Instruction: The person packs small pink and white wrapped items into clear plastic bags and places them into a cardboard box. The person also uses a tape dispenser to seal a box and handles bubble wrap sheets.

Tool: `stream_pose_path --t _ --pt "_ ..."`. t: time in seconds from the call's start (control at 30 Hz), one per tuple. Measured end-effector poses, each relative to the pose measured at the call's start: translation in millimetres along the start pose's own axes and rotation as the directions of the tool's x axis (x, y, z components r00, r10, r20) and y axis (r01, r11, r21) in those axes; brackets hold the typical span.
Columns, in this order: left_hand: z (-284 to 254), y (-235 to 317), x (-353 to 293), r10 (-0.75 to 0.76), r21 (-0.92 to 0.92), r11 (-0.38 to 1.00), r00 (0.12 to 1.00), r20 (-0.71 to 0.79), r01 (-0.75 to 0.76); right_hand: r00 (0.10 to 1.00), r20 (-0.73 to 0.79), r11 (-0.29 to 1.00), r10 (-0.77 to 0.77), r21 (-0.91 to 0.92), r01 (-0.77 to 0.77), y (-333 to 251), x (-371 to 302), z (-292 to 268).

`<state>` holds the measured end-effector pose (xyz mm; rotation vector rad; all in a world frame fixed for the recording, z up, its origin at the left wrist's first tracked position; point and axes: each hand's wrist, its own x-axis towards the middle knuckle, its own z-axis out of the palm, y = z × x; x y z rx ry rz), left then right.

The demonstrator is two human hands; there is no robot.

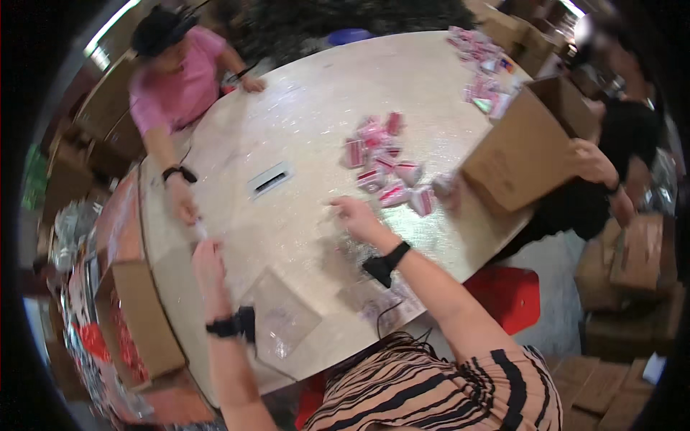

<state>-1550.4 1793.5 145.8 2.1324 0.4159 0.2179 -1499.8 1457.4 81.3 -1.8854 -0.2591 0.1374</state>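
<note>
My left hand (209, 267) reaches over the left side of the table, its fingers pinched at the end of a small whitish strip-like thing (200, 230). The fingers of a co-worker in pink (185, 207) meet the strip's other end; its exact kind is too blurred to tell. Over the middle of the table my right hand (357, 218) is held out, fingers loosely apart, with nothing visible in it. Just beyond it lies a pile of small red-and-white wrapped packets (392, 192). A clear plastic bag (282, 316) lies flat beside my left wrist, another (382, 298) below my right wrist.
At right, another person tilts an open cardboard box (519, 154) over the table (316, 93), beside the packets. More pink packets (476, 47) lie at the far right. A box with red contents (140, 323) stands at left. A slotted plate (270, 179) sits in the tabletop; a red stool (509, 296) is at right.
</note>
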Motion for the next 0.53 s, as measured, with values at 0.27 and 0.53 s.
stream_pose_path --t 0.27,0.53 --pt "31 107 -144 0.033 -0.068 0.998 0.757 0.653 0.015 0.647 0.712 0.922 -0.273 0.385 -0.034 -112 -70 36" --pt "47 70 -197 -0.013 -0.145 0.938 0.449 0.893 0.315 0.662 0.748 0.936 0.034 0.209 -0.284 -80 -172 6"
